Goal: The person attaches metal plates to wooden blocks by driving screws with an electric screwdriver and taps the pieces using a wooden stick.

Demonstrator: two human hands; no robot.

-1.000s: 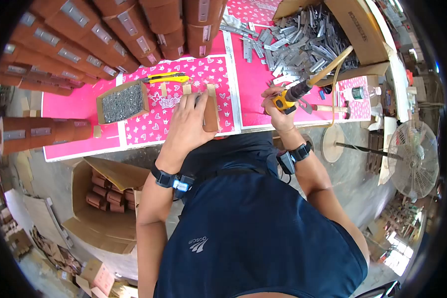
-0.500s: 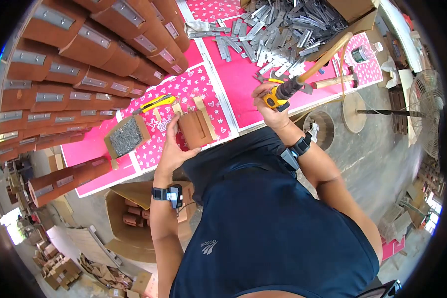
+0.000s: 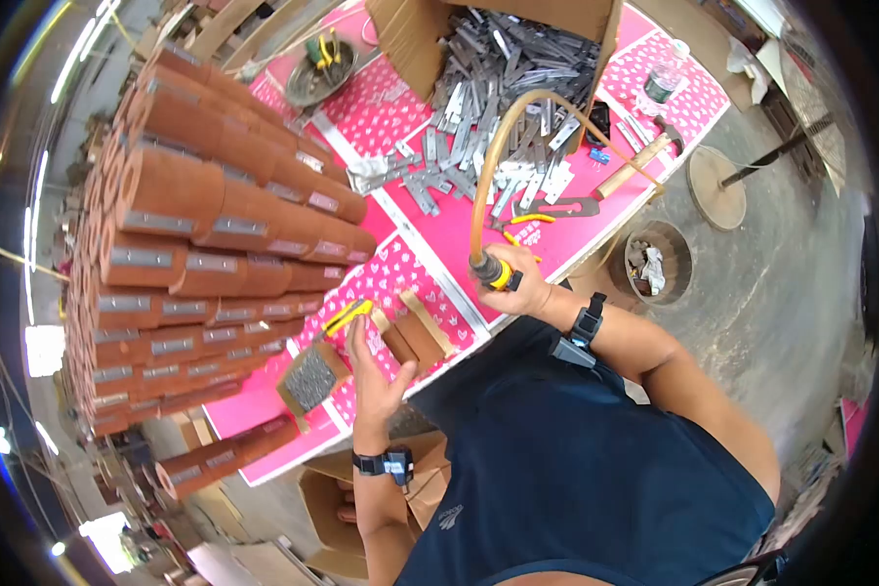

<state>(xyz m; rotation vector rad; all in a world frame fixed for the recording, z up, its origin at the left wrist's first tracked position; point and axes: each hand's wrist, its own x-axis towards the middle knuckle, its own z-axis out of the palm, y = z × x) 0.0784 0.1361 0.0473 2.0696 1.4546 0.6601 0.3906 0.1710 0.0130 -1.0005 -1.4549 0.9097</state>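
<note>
My right hand (image 3: 520, 283) is wrapped round a yellow and black power tool (image 3: 498, 273), with a tan hose (image 3: 491, 181) arching up from it. My left hand (image 3: 373, 376), fingers apart, is beside a reddish-brown block (image 3: 415, 339) that lies between light wooden strips on the pink patterned table (image 3: 469, 289). A yellow cutter knife (image 3: 348, 317) lies just beyond my left fingertips. Left of that hand sits a small box of screws (image 3: 312, 379). Yellow-handled pliers (image 3: 527, 221) lie beyond my right hand.
Stacked brown cylinders with metal plates (image 3: 215, 225) rise at the left. A cardboard box (image 3: 405, 49) spills metal hinges (image 3: 517, 88) at the back. A hammer (image 3: 639, 164) and bottle (image 3: 660, 83) are at the right, a bucket (image 3: 688, 264) below, an open carton (image 3: 322, 503) under the table.
The view has swung, bringing the hinge box and cylinder stack further in. My left hand has come off the block and opened beside it. My right hand still holds the tool.
</note>
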